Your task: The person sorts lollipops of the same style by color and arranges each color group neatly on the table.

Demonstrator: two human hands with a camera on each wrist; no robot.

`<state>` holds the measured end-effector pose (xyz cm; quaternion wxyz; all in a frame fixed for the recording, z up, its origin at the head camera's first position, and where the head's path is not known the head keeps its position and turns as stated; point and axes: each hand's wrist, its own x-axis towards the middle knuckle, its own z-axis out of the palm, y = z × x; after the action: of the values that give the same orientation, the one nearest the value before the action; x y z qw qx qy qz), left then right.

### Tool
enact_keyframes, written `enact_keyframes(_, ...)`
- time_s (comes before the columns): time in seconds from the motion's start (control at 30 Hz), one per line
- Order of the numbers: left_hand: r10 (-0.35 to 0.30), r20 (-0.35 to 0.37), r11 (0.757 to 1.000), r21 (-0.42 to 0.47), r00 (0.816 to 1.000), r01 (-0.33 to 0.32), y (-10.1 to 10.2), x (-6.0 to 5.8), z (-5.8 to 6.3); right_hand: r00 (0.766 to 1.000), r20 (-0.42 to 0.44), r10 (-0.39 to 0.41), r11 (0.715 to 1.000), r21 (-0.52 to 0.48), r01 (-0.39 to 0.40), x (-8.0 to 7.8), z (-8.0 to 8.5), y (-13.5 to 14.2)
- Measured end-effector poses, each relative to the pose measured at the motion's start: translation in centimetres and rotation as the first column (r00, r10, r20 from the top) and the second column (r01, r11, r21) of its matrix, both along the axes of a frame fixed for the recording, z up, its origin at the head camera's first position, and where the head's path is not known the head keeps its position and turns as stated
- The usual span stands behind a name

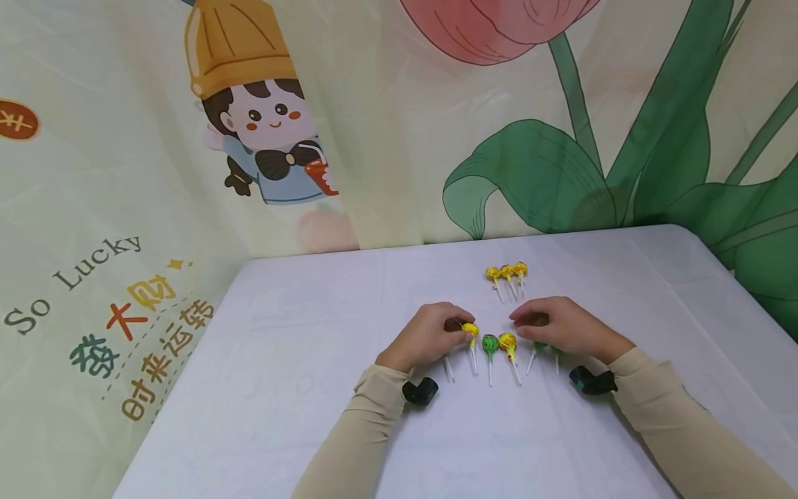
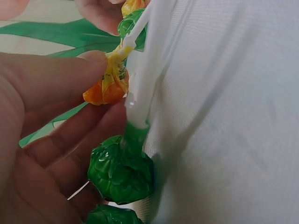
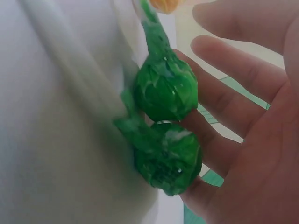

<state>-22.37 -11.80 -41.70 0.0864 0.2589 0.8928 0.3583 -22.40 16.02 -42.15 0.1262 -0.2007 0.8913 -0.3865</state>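
Note:
My left hand [image 1: 430, 336] pinches the wrapped head of a yellow lollipop [image 1: 470, 328] between thumb and fingers. In the left wrist view that lollipop [image 2: 108, 83] shows orange at its top, and green lollipops [image 2: 121, 170] lie beside the same fingers. To the right in the row are a green lollipop [image 1: 490, 344] and a yellow lollipop [image 1: 508, 343]. My right hand [image 1: 564, 326] is over the row's right end, thumb and fingers apart. Two green lollipops [image 3: 167, 88] lie against its loosely bent fingers in the right wrist view, mostly hidden in the head view.
Three yellow lollipops [image 1: 507, 272] lie grouped farther back on the white-covered table [image 1: 312, 333]. Behind the table's far edge hangs a printed cloth [image 1: 386, 138]. A small black camera [image 1: 420, 391] is on the left wrist, another [image 1: 592, 381] on the right.

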Motion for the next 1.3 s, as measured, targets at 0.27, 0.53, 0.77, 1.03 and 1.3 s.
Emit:
enact_keyframes(0.27, 0.038, -0.01, 0.998, 0.049, 0.999, -0.037, -0.3, -0.3, -0.4, 1.0, -0.02, 0.022, 0.999, 0.034, -0.021, 0.4, 0.0, -0.5)
enact_keyframes(0.53, 0.082, -0.004, 0.991, 0.107, 0.997, -0.081, -0.4, -0.4, -0.5, 0.999, -0.048, -0.005, 0.997, 0.083, 0.009, 0.6, -0.6, -0.5)
enact_keyframes(0.77, 0.144, 0.002, 0.983, 0.113, 0.99, -0.144, -1.2, -0.6, -0.9, 0.996, -0.09, 0.026, 0.996, 0.082, -0.019, 0.9, -0.5, -1.1)
enact_keyframes(1.03, 0.169, 0.049, 0.977, 0.123, 0.984, -0.174, -1.5, -1.2, -0.3, 0.994, -0.1, 0.035, 0.997, 0.076, -0.027, 0.8, -0.5, -1.1)
enact_keyframes(1.3, 0.168, 0.144, 0.966, 0.174, 0.975, -0.193, -2.1, -1.9, 0.1, 0.987, -0.143, 0.068, 0.995, 0.084, -0.056, 0.8, -0.5, -1.4)
